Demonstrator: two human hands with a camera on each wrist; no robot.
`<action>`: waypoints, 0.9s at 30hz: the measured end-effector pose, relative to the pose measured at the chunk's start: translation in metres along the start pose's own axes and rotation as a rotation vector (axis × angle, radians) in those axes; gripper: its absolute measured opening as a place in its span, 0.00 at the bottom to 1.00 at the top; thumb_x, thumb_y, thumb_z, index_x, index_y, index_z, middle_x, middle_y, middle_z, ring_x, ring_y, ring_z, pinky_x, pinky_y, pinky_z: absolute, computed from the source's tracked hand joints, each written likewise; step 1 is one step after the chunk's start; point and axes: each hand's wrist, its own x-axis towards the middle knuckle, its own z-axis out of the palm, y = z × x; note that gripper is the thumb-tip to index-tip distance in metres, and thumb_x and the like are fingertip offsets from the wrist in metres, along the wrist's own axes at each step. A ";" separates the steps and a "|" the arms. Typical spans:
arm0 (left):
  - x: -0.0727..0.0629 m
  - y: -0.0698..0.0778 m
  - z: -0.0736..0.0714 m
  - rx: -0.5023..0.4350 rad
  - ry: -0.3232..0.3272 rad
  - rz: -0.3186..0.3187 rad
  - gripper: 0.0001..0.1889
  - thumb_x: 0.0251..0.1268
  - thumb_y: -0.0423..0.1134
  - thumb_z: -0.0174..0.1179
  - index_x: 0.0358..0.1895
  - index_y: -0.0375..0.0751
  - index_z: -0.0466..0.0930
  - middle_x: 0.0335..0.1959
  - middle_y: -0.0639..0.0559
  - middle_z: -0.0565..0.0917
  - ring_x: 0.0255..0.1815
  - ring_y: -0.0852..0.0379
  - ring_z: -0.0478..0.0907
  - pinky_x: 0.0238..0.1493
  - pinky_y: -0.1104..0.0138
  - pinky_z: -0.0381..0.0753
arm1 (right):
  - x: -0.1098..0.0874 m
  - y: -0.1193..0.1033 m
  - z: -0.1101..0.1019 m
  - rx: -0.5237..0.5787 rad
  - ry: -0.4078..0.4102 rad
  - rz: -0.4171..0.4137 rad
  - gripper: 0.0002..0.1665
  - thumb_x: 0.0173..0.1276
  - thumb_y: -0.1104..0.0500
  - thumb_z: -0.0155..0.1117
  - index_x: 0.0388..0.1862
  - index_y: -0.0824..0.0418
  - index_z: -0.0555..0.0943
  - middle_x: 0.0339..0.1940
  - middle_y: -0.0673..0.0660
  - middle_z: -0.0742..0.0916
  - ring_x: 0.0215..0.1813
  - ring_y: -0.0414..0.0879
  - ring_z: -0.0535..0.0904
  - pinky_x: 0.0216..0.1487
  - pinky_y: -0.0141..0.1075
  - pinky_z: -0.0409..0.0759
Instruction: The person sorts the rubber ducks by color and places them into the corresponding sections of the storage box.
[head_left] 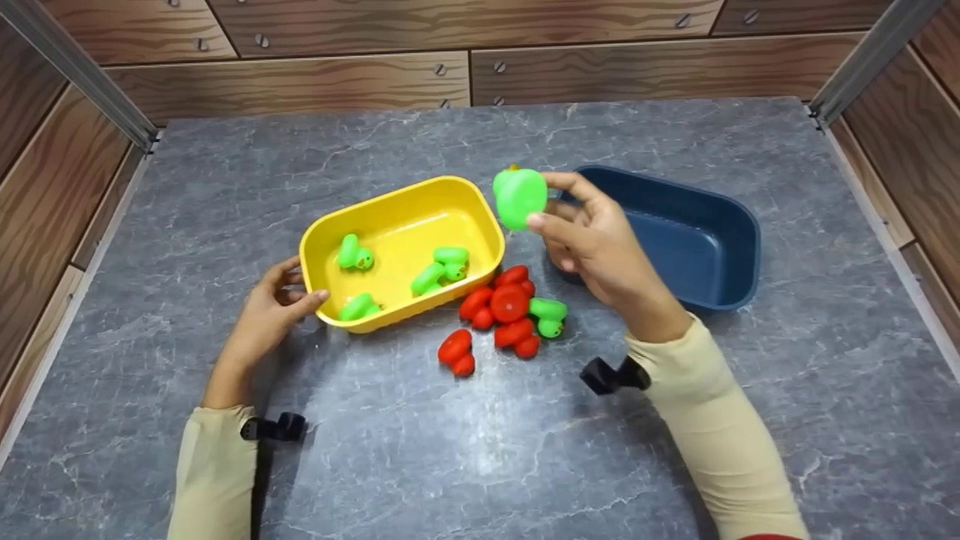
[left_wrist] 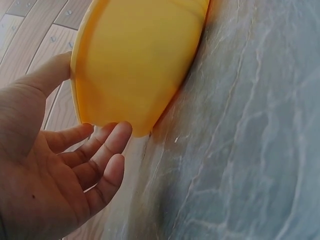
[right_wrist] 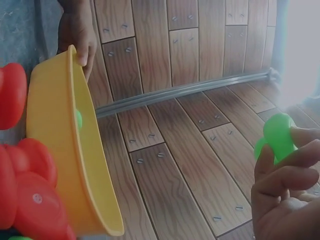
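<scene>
A light pinch should serve best: the right hand (head_left: 604, 251) clamps the green duck (head_left: 520, 198) aloft toward the far edge of the tabletop (head_left: 405, 450), while the left hand (head_left: 259, 322), gripping the left end of the yellow bin (head_left: 405, 244), best steadies it.

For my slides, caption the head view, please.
Right hand holds a green toy duck; left hand grips a yellow plastic bin.
</scene>
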 end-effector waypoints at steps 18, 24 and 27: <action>0.001 0.002 0.000 0.007 0.000 -0.001 0.42 0.63 0.48 0.64 0.75 0.38 0.53 0.63 0.36 0.72 0.44 0.70 0.75 0.44 0.79 0.76 | 0.046 0.022 0.012 -0.219 0.073 0.068 0.25 0.66 0.60 0.65 0.61 0.57 0.73 0.31 0.49 0.85 0.15 0.38 0.62 0.18 0.26 0.62; 0.000 0.001 0.000 -0.001 -0.011 0.001 0.41 0.64 0.48 0.63 0.75 0.39 0.52 0.62 0.36 0.71 0.43 0.71 0.76 0.43 0.77 0.76 | 0.064 0.036 0.022 -0.253 0.116 0.145 0.25 0.65 0.61 0.65 0.60 0.56 0.74 0.29 0.50 0.84 0.16 0.38 0.61 0.18 0.26 0.61; -0.001 0.001 -0.001 0.000 -0.017 0.004 0.41 0.65 0.48 0.62 0.75 0.39 0.52 0.62 0.37 0.71 0.43 0.71 0.76 0.43 0.77 0.76 | 0.071 0.042 0.028 -0.257 0.127 0.177 0.24 0.65 0.62 0.65 0.60 0.56 0.73 0.29 0.51 0.84 0.15 0.38 0.61 0.17 0.26 0.60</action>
